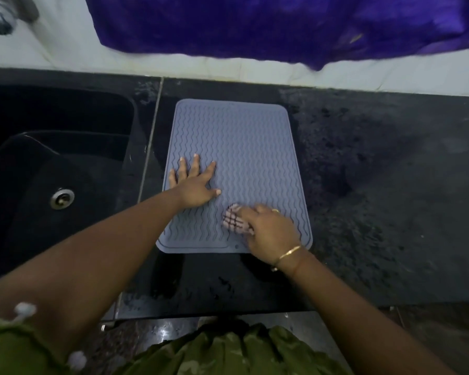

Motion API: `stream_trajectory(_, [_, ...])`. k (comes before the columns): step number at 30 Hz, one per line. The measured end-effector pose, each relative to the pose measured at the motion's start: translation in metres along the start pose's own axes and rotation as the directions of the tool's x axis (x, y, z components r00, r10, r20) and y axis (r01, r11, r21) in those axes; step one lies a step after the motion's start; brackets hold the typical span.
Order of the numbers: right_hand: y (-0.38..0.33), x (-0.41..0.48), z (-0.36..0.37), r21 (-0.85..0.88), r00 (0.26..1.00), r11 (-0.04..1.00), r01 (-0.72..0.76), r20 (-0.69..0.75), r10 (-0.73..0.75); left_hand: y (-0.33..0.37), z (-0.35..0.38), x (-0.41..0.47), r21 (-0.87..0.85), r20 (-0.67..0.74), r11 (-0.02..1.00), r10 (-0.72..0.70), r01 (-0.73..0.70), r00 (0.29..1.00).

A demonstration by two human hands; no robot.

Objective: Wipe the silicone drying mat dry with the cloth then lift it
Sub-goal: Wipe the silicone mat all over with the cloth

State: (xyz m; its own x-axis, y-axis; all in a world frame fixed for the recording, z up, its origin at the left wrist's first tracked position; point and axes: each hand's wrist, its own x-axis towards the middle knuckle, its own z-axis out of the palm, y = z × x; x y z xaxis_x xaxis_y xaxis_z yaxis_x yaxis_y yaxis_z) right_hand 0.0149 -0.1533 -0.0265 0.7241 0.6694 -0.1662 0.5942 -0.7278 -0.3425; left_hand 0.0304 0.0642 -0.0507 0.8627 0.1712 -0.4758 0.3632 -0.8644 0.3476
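Observation:
A grey silicone drying mat point(244, 147) with wavy ridges lies flat on the black counter, just right of the sink. My left hand point(194, 184) rests flat on the mat's left side, fingers spread, holding nothing. My right hand point(268, 232) presses a small bunched checked cloth point(234, 219) onto the mat near its front edge. The cloth is pale with dark lines and sticks out to the left of my fingers; part of it is hidden under the hand.
A black sink point(52, 169) with a metal drain point(62, 198) lies to the left. A purple fabric point(268, 25) hangs over the white wall behind. A metal tap point(0, 20) shows at top left. The black counter point(377, 171) extends to the right.

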Motion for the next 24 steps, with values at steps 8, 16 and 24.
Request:
stream_trajectory(8, [0.010,0.049,-0.054,0.788,0.919,0.534,-0.306,0.099,0.380,0.024,-0.027,0.006,0.069,0.034,0.994,-0.087,0.084,0.996])
stream_trajectory(16, [0.027,0.128,-0.068,0.572,0.812,0.720,-0.393,-0.151,0.564,0.030,-0.041,0.026,-0.063,0.083,0.994,-0.082,0.087,0.993])
stream_trajectory(24, [0.032,0.153,-0.020,-0.123,0.951,0.966,-0.228,-0.243,0.193,0.026,-0.040,0.036,0.021,0.288,0.999,-0.038,0.033,0.957])
